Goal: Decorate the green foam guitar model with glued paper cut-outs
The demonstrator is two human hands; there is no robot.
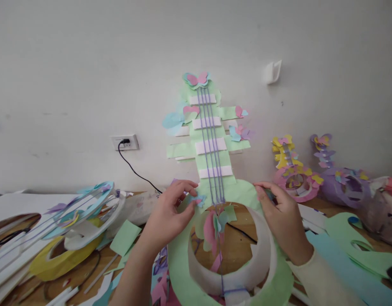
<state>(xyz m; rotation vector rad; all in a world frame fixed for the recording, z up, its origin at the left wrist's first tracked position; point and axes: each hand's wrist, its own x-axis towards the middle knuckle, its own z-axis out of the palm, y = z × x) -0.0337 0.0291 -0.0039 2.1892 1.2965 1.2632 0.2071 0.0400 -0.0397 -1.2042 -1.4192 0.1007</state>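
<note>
A light-green paper guitar (179, 265) stands upright, tilted slightly, its neck rising against the wall. Purple strings (212, 146) run down over white strips on the neck to the round hole. A pink and blue paper butterfly (197, 80) tops the head, with more paper shapes at the sides. My left hand (172, 210) grips the upper left edge of the body, thumb on the front by a small blue-pink piece (200, 200). At the upper right edge, my right hand (282, 214) pinches the body with thumb and fingers. Some fingertips are hidden behind the paper.
Smaller finished-looking yellow-pink (299, 193) and purple (338, 187) paper guitars stand at the right by the wall. Green paper cutouts (371, 255) lie in front. Blue, white and yellow paper pieces (60, 263) pile up at left. A black cord hangs from the wall socket (134, 142).
</note>
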